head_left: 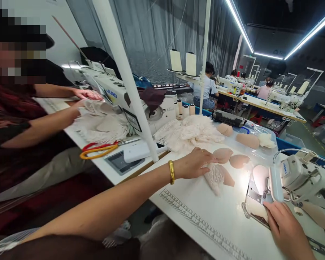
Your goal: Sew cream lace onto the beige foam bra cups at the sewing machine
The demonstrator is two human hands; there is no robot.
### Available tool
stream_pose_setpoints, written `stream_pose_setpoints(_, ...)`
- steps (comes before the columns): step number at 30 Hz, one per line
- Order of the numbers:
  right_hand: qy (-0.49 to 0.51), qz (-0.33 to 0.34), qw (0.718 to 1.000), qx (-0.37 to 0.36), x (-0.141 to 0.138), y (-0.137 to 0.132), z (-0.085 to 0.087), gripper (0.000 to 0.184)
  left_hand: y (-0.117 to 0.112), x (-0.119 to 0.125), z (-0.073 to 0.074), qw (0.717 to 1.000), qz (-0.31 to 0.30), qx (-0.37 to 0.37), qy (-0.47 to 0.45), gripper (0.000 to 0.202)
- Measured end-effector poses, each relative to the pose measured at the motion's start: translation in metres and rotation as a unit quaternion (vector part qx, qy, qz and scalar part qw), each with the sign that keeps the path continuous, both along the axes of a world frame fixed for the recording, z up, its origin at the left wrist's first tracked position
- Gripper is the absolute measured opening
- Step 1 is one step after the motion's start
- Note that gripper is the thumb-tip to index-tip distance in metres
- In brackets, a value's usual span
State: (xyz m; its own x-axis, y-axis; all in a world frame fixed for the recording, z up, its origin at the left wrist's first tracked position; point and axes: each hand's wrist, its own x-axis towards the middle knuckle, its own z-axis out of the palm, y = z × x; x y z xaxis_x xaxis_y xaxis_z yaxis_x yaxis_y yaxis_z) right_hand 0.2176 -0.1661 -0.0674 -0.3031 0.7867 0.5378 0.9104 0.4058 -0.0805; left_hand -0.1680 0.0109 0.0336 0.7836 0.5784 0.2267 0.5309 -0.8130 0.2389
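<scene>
My left hand [196, 164], with a gold bracelet at the wrist, has its fingers closed on white fringed fabric [215, 178] on the white table. Beside the fingertips are pinkish-beige cup-shaped pieces [222, 155], one partly under the fringe. My right hand [285, 225] rests by the needle area of a white sewing machine [300, 173]. Its fingers are stretched toward the metal plate [256, 209], and nothing shows in them. A beige cup piece [260, 178] lies under the machine's lamp, by the presser foot, which is partly hidden.
Heaped white fringed fabric [189, 131] lies behind my left hand. A clear plastic tray [271, 135] holds more beige pieces. A white pole [127, 79] rises at the table's edge. On the left a co-worker's hands [89, 95] handle white fabric; orange-handled scissors [99, 151] lie nearby.
</scene>
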Motion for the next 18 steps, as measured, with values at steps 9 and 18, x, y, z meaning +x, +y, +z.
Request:
stream_pose_setpoints(9,0.083,0.072,0.992,-0.064,-0.057,-0.015,0.042,0.025,-0.016,-0.001,-0.016,0.985,-0.024,0.034,-0.167,0.023)
stream_pose_setpoints(18,0.289,0.058,0.954,-0.047,-0.14,-0.015,0.076,0.039,-0.067,0.043,-0.005,0.862,-0.183,-0.321,-0.345,0.032)
